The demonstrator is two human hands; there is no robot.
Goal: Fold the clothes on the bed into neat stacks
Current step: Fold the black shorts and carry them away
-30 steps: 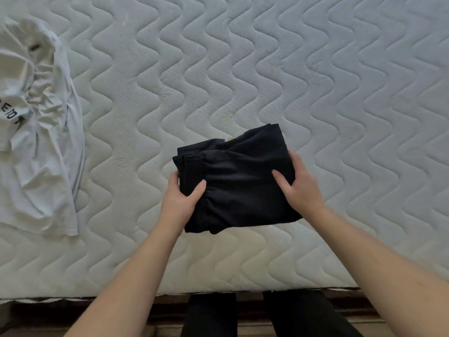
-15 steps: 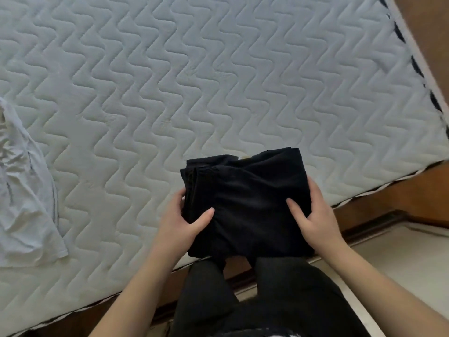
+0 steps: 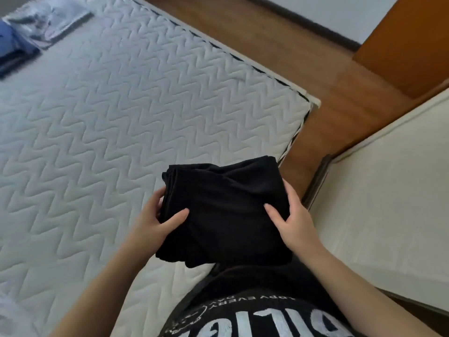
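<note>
A folded black garment [image 3: 226, 207] is held in the air in front of my body, over the near edge of the white quilted mattress [image 3: 109, 122]. My left hand [image 3: 155, 222] grips its left side, thumb on top and fingers underneath. My right hand [image 3: 294, 215] grips its right side the same way. At the far left corner of the mattress lie a folded blue garment [image 3: 14, 45] and a folded grey and white garment [image 3: 51, 18], side by side. A bit of white cloth [image 3: 9, 314] shows at the bottom left edge.
The mattress corner [image 3: 313, 103] points to the right, with wooden floor [image 3: 303, 69] beyond it. A cream surface [image 3: 388, 190] with a dark edge lies to the right. An orange wooden panel [image 3: 408, 37] stands at the top right.
The black garment has been lifted off the mattress and carried right, both hands still on it. The view has swung right, so the white T-shirt has left view and the far stacks have appeared.
</note>
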